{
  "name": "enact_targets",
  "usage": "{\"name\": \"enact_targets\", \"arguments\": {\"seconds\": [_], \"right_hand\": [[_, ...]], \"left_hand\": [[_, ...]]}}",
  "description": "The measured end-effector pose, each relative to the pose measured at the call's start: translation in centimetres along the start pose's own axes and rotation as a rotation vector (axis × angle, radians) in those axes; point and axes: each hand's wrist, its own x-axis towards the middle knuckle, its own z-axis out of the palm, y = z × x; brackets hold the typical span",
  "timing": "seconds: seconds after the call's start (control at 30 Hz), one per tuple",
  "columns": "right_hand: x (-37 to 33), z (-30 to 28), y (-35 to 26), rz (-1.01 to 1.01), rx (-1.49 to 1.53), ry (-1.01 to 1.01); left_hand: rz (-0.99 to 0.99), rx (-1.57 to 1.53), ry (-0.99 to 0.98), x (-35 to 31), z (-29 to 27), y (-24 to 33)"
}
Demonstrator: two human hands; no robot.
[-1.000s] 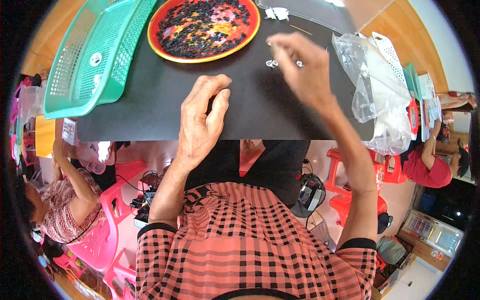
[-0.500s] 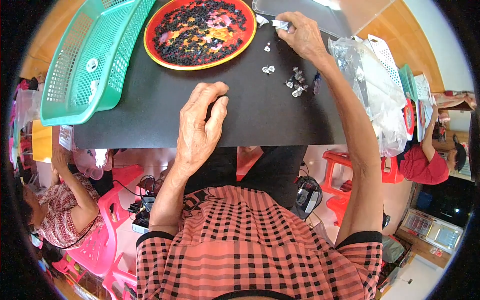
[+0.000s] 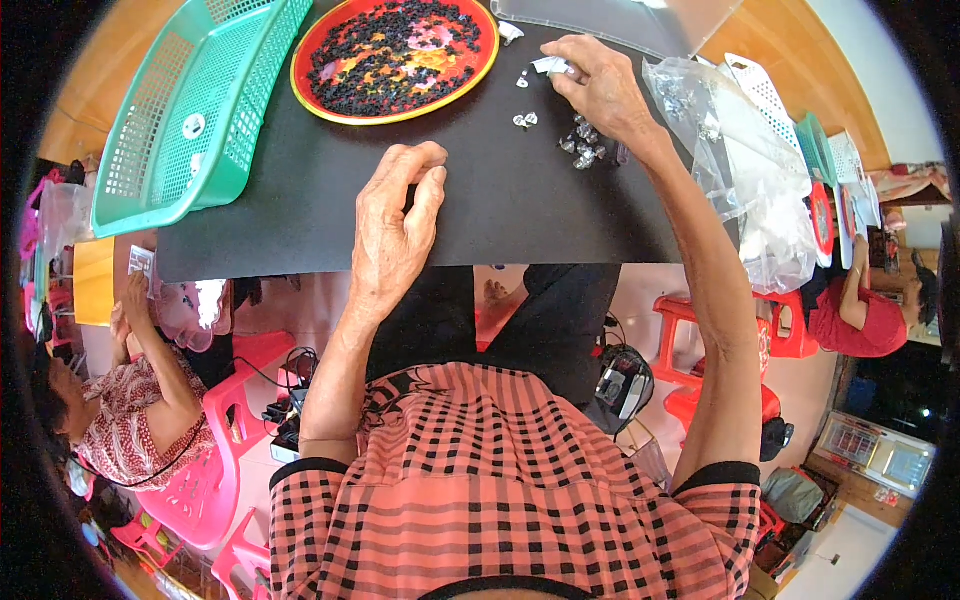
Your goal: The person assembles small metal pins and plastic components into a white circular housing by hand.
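My left hand [image 3: 395, 225] hovers over the near part of the black table [image 3: 500, 225], fingers curled and thumb close to the forefinger; whatever may be between them is hidden. Farther off to the right, my right hand [image 3: 605, 88] pinches a small white piece [image 3: 550, 66] between thumb and fingers. Near it lie a single small white-and-metal part [image 3: 523, 79], a pair of similar parts [image 3: 525, 120] and a cluster of small shiny metallic parts [image 3: 583, 142]. Left of these, a round red tray [image 3: 487, 62] with a yellow rim holds many tiny black pieces.
A green mesh basket [image 3: 225, 130] with a few white pieces stands at the left. Another white piece [image 3: 510, 32] lies beside the tray. Clear plastic bags [image 3: 760, 200] cover the table's right edge. Seated people are at left [image 3: 150, 400] and right [image 3: 850, 318]; red stools [image 3: 690, 345] stand below.
My right hand has shifted slightly down, still pinching the white piece. My left hand has its thumb and forefinger closer together. The whole view has tilted a little.
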Motion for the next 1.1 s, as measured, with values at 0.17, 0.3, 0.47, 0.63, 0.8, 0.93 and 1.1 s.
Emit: {"name": "enact_targets", "arguments": {"seconds": [0.17,0.3,0.47,0.63,0.8,0.93,1.1], "right_hand": [[-0.1,-0.5,-1.0,0.083,-0.02,0.029],[-0.1,-1.7,-2.8,0.135,-0.025,0.042],[-0.8,-1.5,-6.0,0.166,0.284,0.137],[-1.7,-0.7,-10.7,-0.107,0.369,0.164],[-3.3,1.0,-13.0,-0.083,0.393,0.157],[-3.9,1.9,-13.1,-0.119,0.414,0.18],[-3.7,1.7,-12.9,-0.036,0.512,0.185]], "left_hand": [[0.035,0.011,0.009,-0.1,0.1,-0.1],[0.006,-0.007,0.018,-0.2,0.1,0.1],[-0.105,-0.266,0.062,-0.6,0.5,-0.7],[-0.331,-0.913,-0.005,-0.5,1.9,-0.2],[-0.376,-1.268,0.014,-0.1,3.0,-0.2],[-0.406,-1.365,0.012,-0.1,2.9,-0.9],[-0.44,-1.318,0.037,-0.2,2.2,-1.0]]}}
